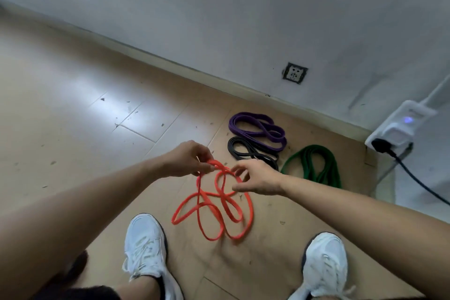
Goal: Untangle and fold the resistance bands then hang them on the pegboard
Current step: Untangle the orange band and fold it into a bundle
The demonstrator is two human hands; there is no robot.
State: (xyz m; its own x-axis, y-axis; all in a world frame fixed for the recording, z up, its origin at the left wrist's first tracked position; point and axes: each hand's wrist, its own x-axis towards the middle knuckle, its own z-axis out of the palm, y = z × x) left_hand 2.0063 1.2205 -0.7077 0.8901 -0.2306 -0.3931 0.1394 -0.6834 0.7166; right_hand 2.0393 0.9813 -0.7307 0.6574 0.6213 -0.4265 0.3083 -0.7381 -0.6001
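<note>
A tangled orange resistance band (pixel 214 209) lies in loops on the wooden floor between my two feet. My left hand (pixel 188 159) pinches its upper end and lifts it slightly. My right hand (pixel 255 178) is at the same top loop, fingers curled around a strand beside the left hand. Beyond them on the floor lie a purple band (pixel 258 129), a black band (pixel 248 153) and a green band (pixel 314 165), each coiled. No pegboard is in view.
My white shoes (pixel 146 243) (pixel 323 263) stand on either side of the orange band. A grey wall with a socket (pixel 295 72) runs behind the bands. A white power strip (pixel 399 124) with a black plug and cable sits at the right.
</note>
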